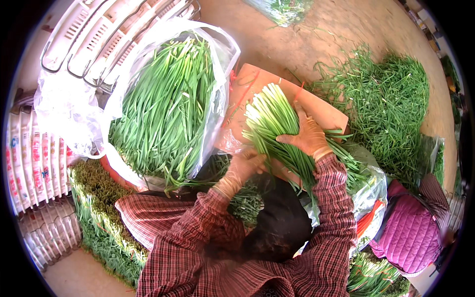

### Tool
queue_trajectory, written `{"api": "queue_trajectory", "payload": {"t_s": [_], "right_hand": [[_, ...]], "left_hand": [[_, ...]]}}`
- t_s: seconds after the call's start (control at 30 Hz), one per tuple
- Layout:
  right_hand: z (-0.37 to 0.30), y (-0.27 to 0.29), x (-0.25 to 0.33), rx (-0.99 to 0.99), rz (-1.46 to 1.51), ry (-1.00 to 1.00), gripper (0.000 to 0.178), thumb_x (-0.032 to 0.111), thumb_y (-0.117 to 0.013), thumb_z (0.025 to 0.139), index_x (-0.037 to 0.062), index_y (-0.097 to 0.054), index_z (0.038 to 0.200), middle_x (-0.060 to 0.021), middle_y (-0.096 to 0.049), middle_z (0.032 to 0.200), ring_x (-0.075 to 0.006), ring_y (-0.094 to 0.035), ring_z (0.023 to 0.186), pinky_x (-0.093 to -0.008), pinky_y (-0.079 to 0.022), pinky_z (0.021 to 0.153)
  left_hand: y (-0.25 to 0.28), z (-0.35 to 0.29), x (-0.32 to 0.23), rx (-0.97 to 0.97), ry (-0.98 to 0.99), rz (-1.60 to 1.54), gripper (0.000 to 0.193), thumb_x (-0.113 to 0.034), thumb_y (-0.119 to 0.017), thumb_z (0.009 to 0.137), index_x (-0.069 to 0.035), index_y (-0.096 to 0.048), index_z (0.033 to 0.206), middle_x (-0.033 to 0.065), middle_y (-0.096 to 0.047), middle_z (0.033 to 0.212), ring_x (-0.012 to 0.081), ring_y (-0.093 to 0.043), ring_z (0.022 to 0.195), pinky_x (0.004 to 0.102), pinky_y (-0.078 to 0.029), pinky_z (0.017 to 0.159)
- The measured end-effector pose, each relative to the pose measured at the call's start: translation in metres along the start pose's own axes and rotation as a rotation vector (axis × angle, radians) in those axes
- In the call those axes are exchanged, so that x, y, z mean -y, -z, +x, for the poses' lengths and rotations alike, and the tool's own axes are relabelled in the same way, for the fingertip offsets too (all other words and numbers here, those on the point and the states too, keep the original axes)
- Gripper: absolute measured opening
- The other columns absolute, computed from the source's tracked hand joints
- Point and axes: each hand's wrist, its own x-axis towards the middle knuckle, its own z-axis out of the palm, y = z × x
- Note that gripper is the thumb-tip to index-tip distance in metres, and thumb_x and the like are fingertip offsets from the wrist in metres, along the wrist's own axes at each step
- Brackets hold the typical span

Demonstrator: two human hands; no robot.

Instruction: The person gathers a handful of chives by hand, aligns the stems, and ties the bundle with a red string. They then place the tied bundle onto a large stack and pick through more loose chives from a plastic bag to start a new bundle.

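A bunch of garlic chives (269,116) lies on an orange board (324,111), pale stem ends pointing away from me and green leaves toward my lap. My right hand (306,134), in a thin glove, grips the bunch from the right, its thumb across the top and its fingers along the far side. At the bunch's lower left edge, my left hand (243,167), also gloved, is closed with its fingertips pinched together. What they pinch, if anything, is too small to make out. Red ties (242,101) stretch over the board.
On the left, a clear plastic bag (225,44) is packed with loose chives (163,109). White crates (94,34) stand behind it, and stacked chive bundles (99,218) lie lower left. A chive heap (381,94) covers floor at right. Someone in a purple vest (408,232) is at lower right.
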Motion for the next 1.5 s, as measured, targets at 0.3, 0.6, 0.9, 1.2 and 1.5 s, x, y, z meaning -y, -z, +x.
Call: {"api": "queue_trajectory", "payload": {"t_s": [0.3, 0.6, 0.9, 1.2, 1.5], "right_hand": [[-0.033, -0.007, 0.037, -0.137, -0.311, 0.151, 0.098, 0.041, -0.082, 0.073, 0.0064, -0.037, 0.153, -0.0154, -0.046, 0.148, -0.0341, -0.044, 0.136, -0.0521, -0.031, 0.115], [-0.029, -0.019, 0.044, -0.269, -0.299, 0.236, 0.078, 0.018, -0.073, 0.072, 0.0039, -0.048, 0.145, -0.0128, -0.056, 0.116, -0.031, -0.054, 0.115, -0.0502, -0.04, 0.108], [-0.049, -0.011, 0.078, -0.062, -0.277, 0.307, 0.071, 0.024, -0.073, 0.076, 0.0075, -0.054, 0.142, -0.0095, -0.064, 0.101, -0.0287, -0.06, 0.101, -0.0455, -0.046, 0.092], [-0.047, -0.015, 0.069, -0.034, -0.271, 0.289, 0.071, 0.038, -0.078, 0.079, 0.0103, -0.055, 0.141, -0.0094, -0.063, 0.107, -0.0291, -0.058, 0.103, -0.0453, -0.045, 0.094], [-0.026, 0.015, 0.052, -0.09, -0.266, 0.249, 0.084, 0.045, -0.079, 0.077, 0.0042, -0.049, 0.144, -0.0161, -0.055, 0.137, -0.0359, -0.052, 0.126, -0.0476, -0.04, 0.108]], "left_hand": [[-0.039, 0.02, 0.01, -0.196, -0.104, -0.174, 0.018, -0.02, -0.07, 0.096, -0.002, -0.065, 0.098, 0.007, -0.07, 0.084, 0.0149, -0.064, 0.066, 0.0277, -0.055, 0.061], [-0.038, 0.036, 0.006, -0.252, 0.027, -0.349, 0.015, -0.013, -0.069, 0.095, -0.001, -0.062, 0.099, 0.0103, -0.071, 0.084, 0.0161, -0.065, 0.063, 0.0274, -0.054, 0.058], [-0.031, 0.052, 0.04, -0.271, -0.19, -0.184, 0.023, -0.007, -0.065, 0.095, -0.001, -0.062, 0.117, 0.0101, -0.071, 0.098, 0.0189, -0.067, 0.081, 0.0315, -0.054, 0.069], [0.01, -0.013, 0.023, 0.067, -0.084, -0.413, 0.042, -0.019, -0.065, 0.096, 0.0, -0.058, 0.132, 0.0128, -0.067, 0.118, 0.0238, -0.065, 0.105, 0.0358, -0.054, 0.092], [0.016, -0.01, -0.026, 0.126, -0.234, 0.467, 0.063, -0.053, -0.062, 0.095, 0.0, -0.058, 0.13, 0.014, -0.069, 0.105, 0.0231, -0.065, 0.085, 0.0356, -0.052, 0.075]]}}
